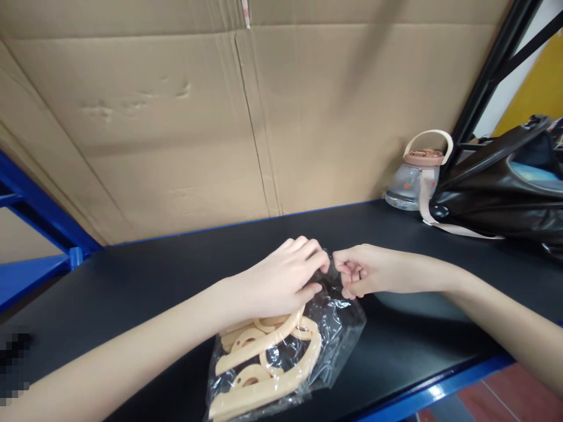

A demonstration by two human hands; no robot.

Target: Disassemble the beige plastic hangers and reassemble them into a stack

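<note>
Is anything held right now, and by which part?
The clear plastic bag seems pinched at its far end by the right hand; whether the left hand, bent over that end too, grips it cannot be told.

Before you, glossy, crinkled clear plastic makes the bag [341, 331] around smooth, pale wood-like pieces [281, 384], on a smooth black surface [176, 281] with a low sheen, backed by matt, creased brown cardboard [176, 117], beside a shiny black leather-look handbag [497, 196].

2 slim, bare forearms [153, 346] — tapering to narrower wrists [404, 271] — and a bare left hand [288, 275] and right hand [358, 271].
</note>
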